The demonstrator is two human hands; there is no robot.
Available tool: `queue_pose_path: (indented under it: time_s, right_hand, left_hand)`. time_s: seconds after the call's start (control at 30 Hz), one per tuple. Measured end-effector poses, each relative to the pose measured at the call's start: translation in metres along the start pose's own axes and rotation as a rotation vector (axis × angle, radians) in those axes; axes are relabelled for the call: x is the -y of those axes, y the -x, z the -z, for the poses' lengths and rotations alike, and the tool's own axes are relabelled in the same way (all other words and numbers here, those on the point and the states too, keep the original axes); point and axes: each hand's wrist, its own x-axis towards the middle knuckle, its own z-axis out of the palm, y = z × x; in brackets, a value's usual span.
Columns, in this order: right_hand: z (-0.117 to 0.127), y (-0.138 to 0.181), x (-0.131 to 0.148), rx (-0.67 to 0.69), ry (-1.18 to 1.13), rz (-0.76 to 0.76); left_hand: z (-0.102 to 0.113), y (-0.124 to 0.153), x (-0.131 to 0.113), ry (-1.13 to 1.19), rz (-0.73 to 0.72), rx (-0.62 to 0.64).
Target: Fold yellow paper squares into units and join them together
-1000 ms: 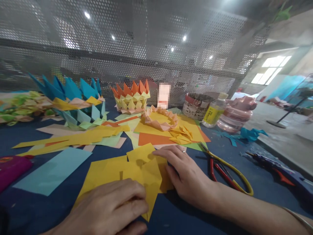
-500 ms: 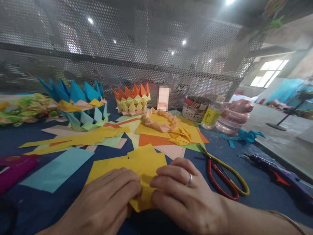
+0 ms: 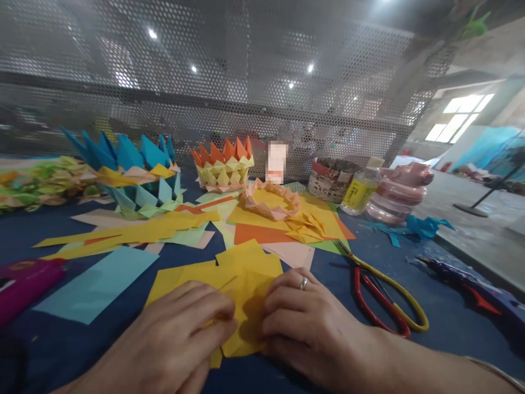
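Observation:
Yellow paper pieces [image 3: 252,273] lie overlapped in front of me on the dark blue cloth. My left hand [image 3: 184,323] is closed at their left side, fingers pinched on a small yellow paper piece [image 3: 228,283] whose thin edge sticks up past the fingertips. My right hand [image 3: 311,323], with a ring on one finger, rests at the right edge of the yellow paper. Its fingers are curled together and their tips are hidden, so what they grip, if anything, does not show. A light blue paper strip [image 3: 98,284] lies left of my left hand.
Scissors [image 3: 381,290] and a dark blue glue gun [image 3: 463,284] lie at right; a magenta tool [image 3: 28,284] at left. Behind stand a blue paper crown [image 3: 131,164], an orange-and-yellow crown [image 3: 225,164], a pink paper ring [image 3: 273,202], a bottle [image 3: 361,189] and a pink jug [image 3: 400,191].
My left thumb and fingers have lifted a yellow paper edge into view. My right hand has drawn slightly right, widening the gap between the hands. The view has shifted a little.

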Motion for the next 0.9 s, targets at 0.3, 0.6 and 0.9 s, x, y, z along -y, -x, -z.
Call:
queue_pose_path:
  time_s: [0.3,0.6,0.9]
  right_hand:
    - [-0.006,-0.009,-0.01,-0.024,-0.342,-0.251]
    - [-0.005,-0.016,-0.005,-0.003,-0.363,-0.429]
    - [-0.008,-0.017,0.001,0.012,-0.311,-0.472]
  left_hand:
    - [-0.016,0.016,-0.001,0.007,-0.054,-0.017]
    - [-0.021,0.018,-0.001,-0.008,-0.026,-0.103]
    - [-0.021,0.018,-0.003,-0.065,-0.048,-0.165]
